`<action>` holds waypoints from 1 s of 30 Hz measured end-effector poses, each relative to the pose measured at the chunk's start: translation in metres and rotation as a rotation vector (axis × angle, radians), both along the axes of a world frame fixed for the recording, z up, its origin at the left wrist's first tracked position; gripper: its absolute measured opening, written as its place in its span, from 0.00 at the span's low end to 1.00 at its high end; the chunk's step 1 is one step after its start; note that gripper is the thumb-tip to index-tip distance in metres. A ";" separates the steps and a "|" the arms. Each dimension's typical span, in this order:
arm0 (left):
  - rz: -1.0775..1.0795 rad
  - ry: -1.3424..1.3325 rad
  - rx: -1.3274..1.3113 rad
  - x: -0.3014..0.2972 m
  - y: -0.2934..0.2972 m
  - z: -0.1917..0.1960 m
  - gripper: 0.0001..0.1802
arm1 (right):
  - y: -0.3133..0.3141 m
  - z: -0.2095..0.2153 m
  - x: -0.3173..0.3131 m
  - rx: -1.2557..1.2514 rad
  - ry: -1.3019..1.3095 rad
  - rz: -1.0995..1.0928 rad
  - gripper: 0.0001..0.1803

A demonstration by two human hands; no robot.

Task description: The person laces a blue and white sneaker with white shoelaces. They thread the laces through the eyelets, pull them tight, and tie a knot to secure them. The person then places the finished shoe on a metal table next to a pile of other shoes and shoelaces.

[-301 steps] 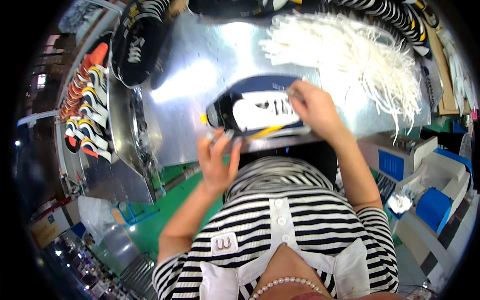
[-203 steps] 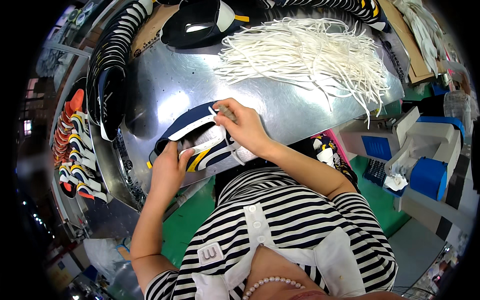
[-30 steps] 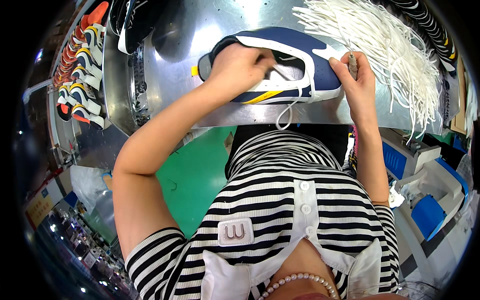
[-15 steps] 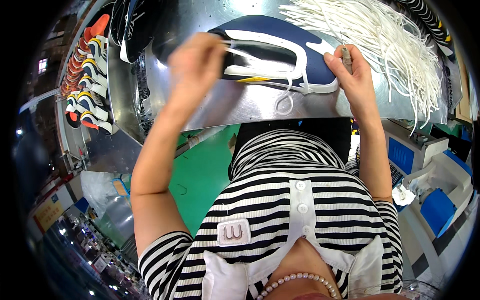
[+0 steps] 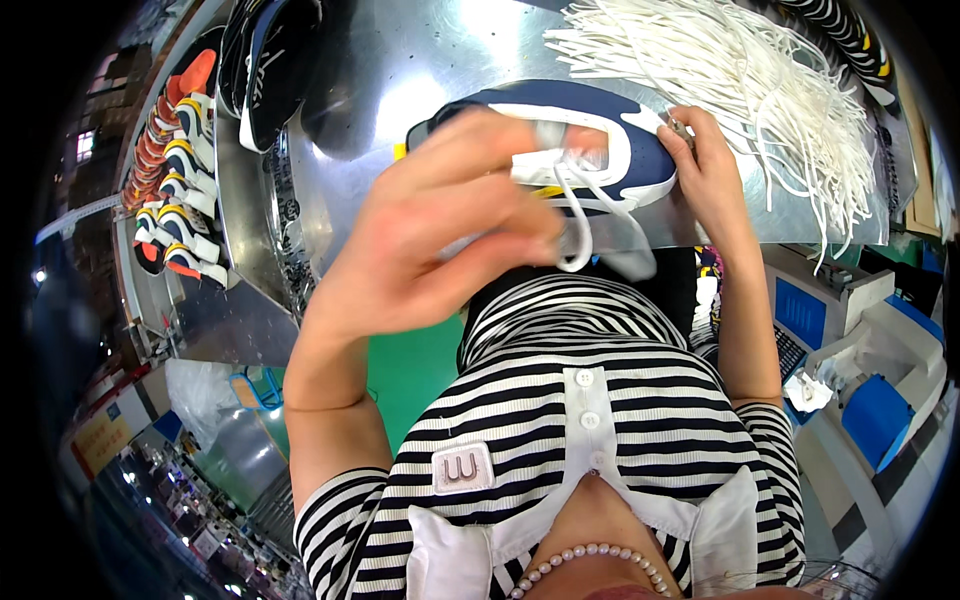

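A navy shoe upper (image 5: 648, 150) with white trim and a yellow accent lies on the metal table, its rounded end toward my right hand. My right hand (image 5: 708, 165) is closed at that end, pinching a small tool with a wrapped, greyish handle (image 5: 679, 127); the rest of the tool is mostly hidden. Across the other half of the upper reaches my left hand (image 5: 450, 225), smeared by motion. A white shoelace (image 5: 582, 228) hangs in a loop from the upper beside the left fingertips. Whether those fingers grip the lace cannot be made out.
A heap of white laces (image 5: 720, 90) spreads over the table's right side, some trailing past its edge. Dark shoe uppers (image 5: 262, 75) stand at the far left. Stacked orange, white and navy uppers (image 5: 180, 205) line the left side. A white-and-blue machine (image 5: 875, 390) stands at lower right.
My left hand has come toward me and to the right, over the shoe upper. The upper has shifted slightly nearer. The lace loop has swung up, with part of it blurred. My right hand keeps the tool.
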State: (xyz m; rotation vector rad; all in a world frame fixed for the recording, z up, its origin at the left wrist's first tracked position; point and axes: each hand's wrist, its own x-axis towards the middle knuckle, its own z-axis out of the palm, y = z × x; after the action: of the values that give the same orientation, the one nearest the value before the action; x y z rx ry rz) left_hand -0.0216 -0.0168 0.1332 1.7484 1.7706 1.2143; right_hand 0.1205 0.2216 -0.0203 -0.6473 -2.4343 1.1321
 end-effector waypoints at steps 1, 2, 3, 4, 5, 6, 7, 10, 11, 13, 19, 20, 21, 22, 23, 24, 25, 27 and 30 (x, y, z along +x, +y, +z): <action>0.123 0.025 0.018 0.001 0.007 -0.005 0.03 | 0.000 0.003 -0.001 0.098 0.035 -0.032 0.12; 0.244 0.048 0.036 -0.001 0.013 -0.015 0.03 | 0.002 0.009 -0.001 0.197 0.069 -0.065 0.11; 0.364 0.070 0.055 -0.002 0.018 -0.025 0.02 | 0.004 0.015 -0.001 0.297 0.101 -0.101 0.10; 0.381 0.131 0.051 -0.002 0.023 -0.032 0.03 | 0.003 0.024 0.001 0.002 0.077 -0.064 0.10; 0.400 0.192 0.047 -0.001 0.027 -0.038 0.03 | -0.001 0.037 0.004 -0.293 0.054 -0.027 0.09; 0.413 0.250 0.042 0.001 0.033 -0.046 0.03 | -0.007 0.046 0.009 -0.589 0.032 0.004 0.08; 0.411 0.268 0.038 0.001 0.039 -0.052 0.04 | -0.023 0.054 0.005 -0.690 0.185 0.124 0.08; 0.428 0.029 0.047 0.011 0.054 -0.068 0.06 | -0.046 0.051 -0.010 -0.885 0.113 0.245 0.10; 0.442 0.095 0.050 0.009 0.055 -0.069 0.08 | -0.047 0.048 -0.011 -0.958 0.109 0.215 0.10; 0.510 0.242 -0.023 0.008 0.042 -0.064 0.10 | -0.044 0.042 -0.015 -1.103 0.110 0.154 0.11; 0.490 -0.689 -0.610 -0.005 0.005 -0.088 0.32 | -0.049 0.023 -0.026 -0.968 0.159 0.038 0.18; 0.373 -1.085 -0.712 -0.017 0.020 -0.087 0.32 | -0.051 0.021 -0.027 -0.924 0.152 0.021 0.19; 0.427 -1.166 -0.710 -0.020 0.029 -0.094 0.32 | -0.050 0.022 -0.029 -0.864 0.075 0.037 0.21; 0.468 -1.244 -0.709 -0.018 0.038 -0.099 0.31 | -0.049 0.020 -0.028 -0.790 0.067 0.038 0.21; 0.552 -1.249 -0.702 -0.013 0.042 -0.105 0.29 | -0.050 0.016 -0.028 -0.715 0.059 0.039 0.21; 0.615 -1.166 -0.671 -0.005 0.047 -0.103 0.25 | -0.051 0.012 -0.027 -0.640 0.050 0.035 0.21; 0.635 -1.035 -0.657 -0.002 0.046 -0.103 0.24 | -0.050 0.010 -0.027 -0.670 0.080 0.043 0.21; 0.678 -0.883 -0.499 0.012 0.046 -0.100 0.18 | -0.051 0.014 -0.024 -0.553 0.050 0.068 0.21; 0.765 -0.834 -0.423 0.020 0.047 -0.103 0.13 | -0.051 0.018 -0.022 -0.418 0.027 0.124 0.20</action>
State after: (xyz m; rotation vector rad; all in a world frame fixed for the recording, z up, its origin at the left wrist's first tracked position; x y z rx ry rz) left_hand -0.0017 0.0304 0.0300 0.2028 1.9359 1.3865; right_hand 0.0989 0.1709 -0.0022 -0.5987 -2.2544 1.7122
